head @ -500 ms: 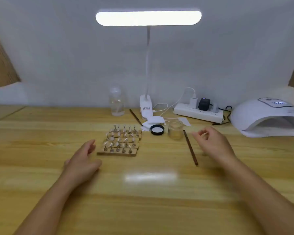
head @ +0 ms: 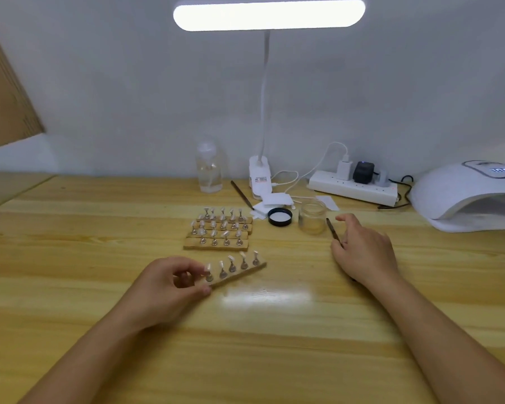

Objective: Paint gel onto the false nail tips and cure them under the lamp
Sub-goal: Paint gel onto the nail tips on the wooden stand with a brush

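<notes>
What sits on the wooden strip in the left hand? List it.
Five false nail tips on small metal stands sit along the wooden strip. The left hand covers its near end.

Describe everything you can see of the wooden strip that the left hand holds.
The strip is a narrow bar of pale wood lying slantwise on the table, its right end farther from the person. Five small metal stands rise from it in a row, each bearing a pale nail tip. The left hand grips its near left end. It lies apart from the other strips, in front of them.
</notes>
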{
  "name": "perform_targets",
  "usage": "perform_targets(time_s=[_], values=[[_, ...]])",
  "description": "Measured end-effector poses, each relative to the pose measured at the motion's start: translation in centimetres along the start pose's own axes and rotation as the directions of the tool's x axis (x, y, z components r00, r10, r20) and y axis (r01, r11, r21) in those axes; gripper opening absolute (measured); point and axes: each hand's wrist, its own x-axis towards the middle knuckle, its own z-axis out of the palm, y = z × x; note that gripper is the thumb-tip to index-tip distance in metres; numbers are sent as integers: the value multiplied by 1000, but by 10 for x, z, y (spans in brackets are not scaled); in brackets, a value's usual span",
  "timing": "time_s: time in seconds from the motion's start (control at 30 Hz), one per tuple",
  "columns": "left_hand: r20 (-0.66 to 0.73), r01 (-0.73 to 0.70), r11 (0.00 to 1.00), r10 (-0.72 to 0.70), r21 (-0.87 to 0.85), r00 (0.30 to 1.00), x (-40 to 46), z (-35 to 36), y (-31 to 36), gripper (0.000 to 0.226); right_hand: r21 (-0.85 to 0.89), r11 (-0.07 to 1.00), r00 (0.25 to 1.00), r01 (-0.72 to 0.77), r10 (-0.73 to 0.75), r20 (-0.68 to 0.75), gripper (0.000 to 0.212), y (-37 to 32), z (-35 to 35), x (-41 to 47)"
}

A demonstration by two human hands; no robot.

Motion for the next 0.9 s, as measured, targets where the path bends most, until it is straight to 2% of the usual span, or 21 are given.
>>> perform_targets(time_s=[0.13, 0.3, 0.47, 0.57, 0.63, 0.7, 0.73, 0.77, 0.8, 0.83, 0.87, 0.9], values=[[115, -82, 996, 78, 27, 990, 10, 29, 26, 25, 34, 999, 1000, -5, 6, -30, 51, 4, -5, 0], [121, -140, 989, 133, 45, 984, 34, 64, 51, 16, 2, 1000, 1000, -18, 18, 3, 51, 9, -11, 2], [113, -127, 991, 122, 43, 986, 54, 85, 61, 22, -67, 990, 987, 122, -114, 109, 40, 16, -17, 7], [104, -122, 991, 116, 55, 988, 63, 87, 60, 21, -63, 987, 979, 150, -140, 151, 37, 24, -22, 11], [90, -127, 990, 121, 68, 989, 64, 89, 60, 21, 14, 992, 977, 122, -123, 173, 33, 31, -25, 12], [60, -138, 987, 133, 88, 989, 64, 92, 59, 21, 261, 965, 987, 9, -51, 155, 27, 37, -28, 14], [45, -141, 985, 137, 95, 989, 63, 94, 60, 21, 432, 898, 991, -77, 20, 135, 26, 39, -30, 15], [34, -141, 985, 139, 96, 990, 63, 95, 61, 22, 637, 754, 986, -162, 95, 139, 27, 39, -35, 16], [33, -138, 986, 136, 94, 990, 64, 95, 61, 23, 826, 520, 975, -219, 137, 172, 29, 40, -40, 17], [42, -132, 987, 129, 91, 991, 65, 96, 62, 24, 945, 225, 968, -237, 137, 210, 28, 39, -45, 17], [57, -125, 988, 120, 92, 991, 66, 96, 64, 26, 973, -43, 967, -228, 109, 231, 23, 38, -51, 18], [69, -117, 988, 111, 100, 991, 67, 97, 66, 27, 951, -226, 969, -212, 77, 234, 16, 37, -55, 17]])
